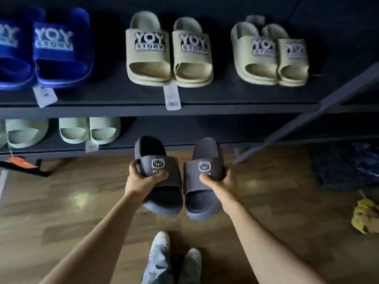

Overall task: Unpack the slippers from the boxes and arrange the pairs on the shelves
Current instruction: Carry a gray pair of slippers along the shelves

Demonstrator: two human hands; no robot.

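Before the lower shelf [205,130], out over the floor [82,201], a dark pair with bear badges is held up, one slipper to each hand. The left hand [141,177] grips the left slipper [150,147] with its thumb laid across the strap and its fingers curled round the outer edge. The right hand [221,181] holds the right slipper [205,152] the same way, mirrored. That grip by the strap keeps each sole level and the badge facing up, and it leaves the heel ends free to go onto a shelf first.

Both slippers sit close side by side, heels toward the shelf and toes toward the person. Whether they touch I cannot tell. This matches the stock already set out: the mint pair [90,130] on the lower shelf, and the blue pair [61,50] and two beige pairs [169,52] on the upper shelf [225,95] all show their toes outward, pairs drawn together, price tags hanging over the edge.

Holding the two as a ready-made pair looks meant to let them go down together, already aligned. The bare stretch of lower shelf to the right of the mint pair lies straight ahead and seems the likely spot.
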